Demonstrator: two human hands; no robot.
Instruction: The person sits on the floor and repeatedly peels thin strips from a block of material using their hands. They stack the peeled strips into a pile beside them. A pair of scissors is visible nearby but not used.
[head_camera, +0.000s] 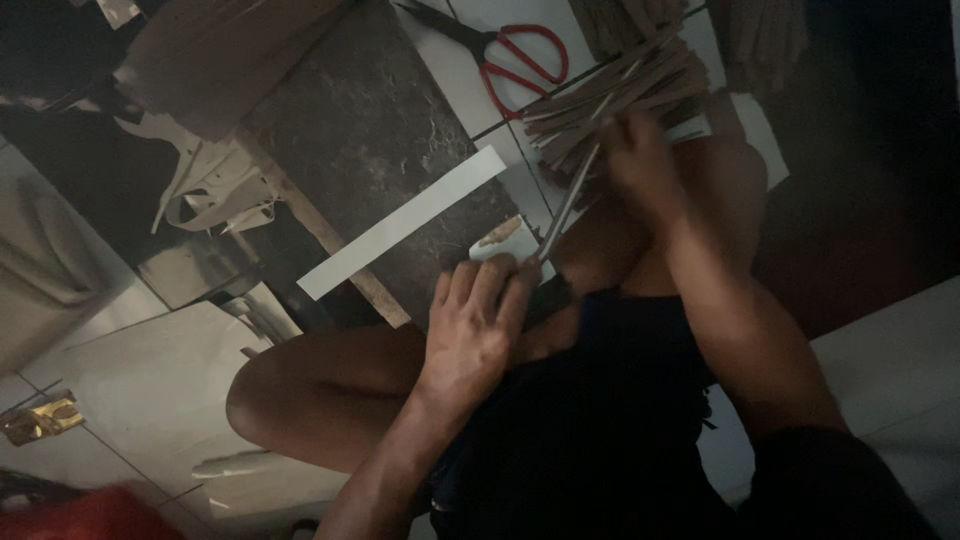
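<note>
While you sit on the tiled floor (120, 370) with your knees drawn up, the head view looks straight down on both of your hands. Your left hand (470, 325) lies palm down, fingers (490, 285) pressed flat on a small pale card piece (505, 240) that rests at the near edge of a dark stone slab (370, 120). Your right hand (635, 160) is clenched around the top of a thin metal blade tool (568, 205); whether it is a single blade or a closed pair of shears cannot be told in the dim, blurred picture. Its long axis runs on a diagonal from your right hand at upper right down to the lower left, and its tip points at the card piece, just beside your left fingertips.

One long white strip (400, 225) lies on the slab, slanting from lower left to upper right, roughly parallel to the tool. One pair of red-handled scissors (515, 60) lies on the floor beyond the slab, handles toward the right. A loose bundle of brown strips (610, 95) is fanned out beside your right hand; they are too many and too blurred to count. Pale offcuts (215, 185) lie to the left of the slab.
</note>
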